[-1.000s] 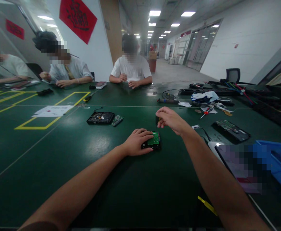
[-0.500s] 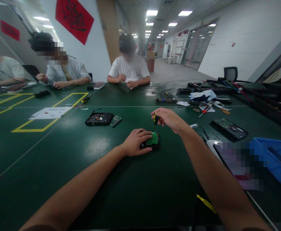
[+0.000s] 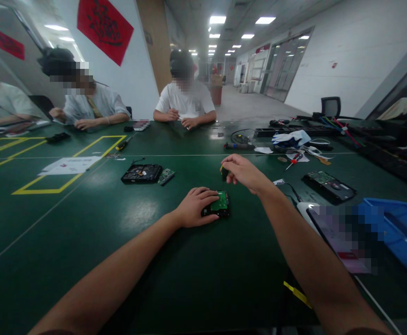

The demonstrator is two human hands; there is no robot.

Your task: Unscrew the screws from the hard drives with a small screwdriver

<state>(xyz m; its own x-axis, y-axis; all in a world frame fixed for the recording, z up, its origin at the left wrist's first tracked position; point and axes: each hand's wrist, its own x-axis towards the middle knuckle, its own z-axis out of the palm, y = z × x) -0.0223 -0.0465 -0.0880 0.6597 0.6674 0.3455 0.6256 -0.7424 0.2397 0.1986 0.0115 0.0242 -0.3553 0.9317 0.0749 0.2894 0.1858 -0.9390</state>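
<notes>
My left hand (image 3: pixel 196 208) rests over a hard drive (image 3: pixel 224 213), its fingers on top and the thumb along the near edge, gripping it against the table. The drive's green circuit board (image 3: pixel 220 201) faces up, partly covered by my fingers. Just beyond the drive, my right hand (image 3: pixel 240 173) pinches a small screwdriver (image 3: pixel 224 174) by its black and yellow handle. The handle is upright; its shaft is too faint to make out, so I cannot tell if the tip touches the drive.
An opened drive (image 3: pixel 141 173) and a loose circuit board (image 3: pixel 166 176) lie to the left. Another drive (image 3: pixel 329 186), a phone-like device (image 3: pixel 332 237) and a blue tray (image 3: pixel 405 237) are at the right. Gloves (image 3: pixel 291 138) and tools lie farther back. People sit across the green table (image 3: pixel 119 260).
The view has shifted slightly. My right hand still has the screwdriver, whose handle shows less yellow, as if turned. My left hand stays on the hard drive.
</notes>
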